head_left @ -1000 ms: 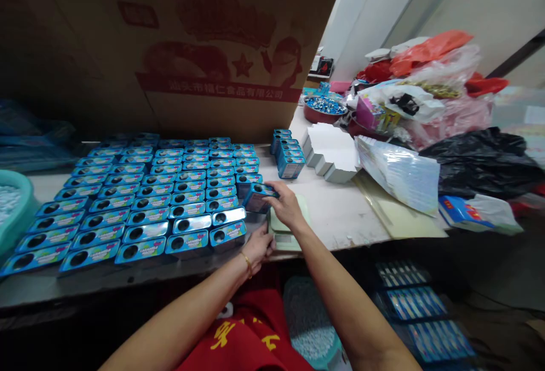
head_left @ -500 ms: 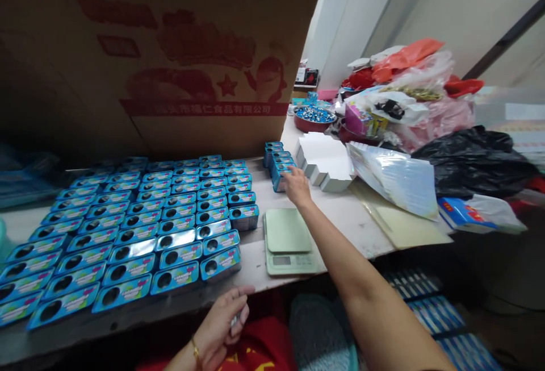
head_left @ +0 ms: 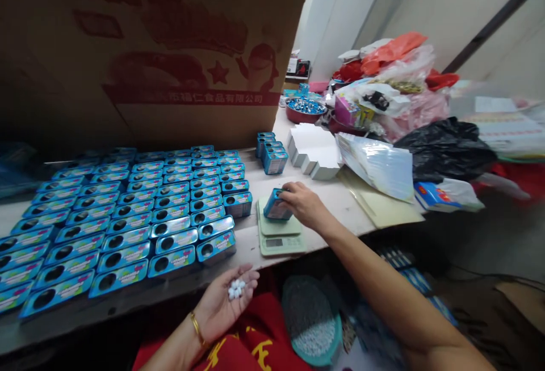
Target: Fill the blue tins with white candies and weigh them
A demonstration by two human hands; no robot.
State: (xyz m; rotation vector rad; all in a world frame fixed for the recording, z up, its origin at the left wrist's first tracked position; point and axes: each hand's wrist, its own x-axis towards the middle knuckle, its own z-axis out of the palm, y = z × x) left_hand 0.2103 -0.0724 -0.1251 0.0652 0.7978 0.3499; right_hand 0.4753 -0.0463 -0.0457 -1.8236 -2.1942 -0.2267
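My right hand grips a blue tin over the plate of a pale green scale. Palm up below the table edge, my left hand is cupped with several small white pellets lying in it. Several rows of blue tins with dark round openings cover the left of the table. Behind the scale stands a small group of blue tins. Whether the held tin touches the plate is hard to tell.
A large cardboard box stands behind the rows. White stacked cartons, plastic sleeves, a black bag and a red bowl of blue-wrapped pieces are at the right. A teal tub of white pellets sits below the table edge.
My right hand has brought a blue tin from the small group towards me, over the scale. My left hand has turned palm up and opened out, showing the white pellets. The view has shifted slightly.
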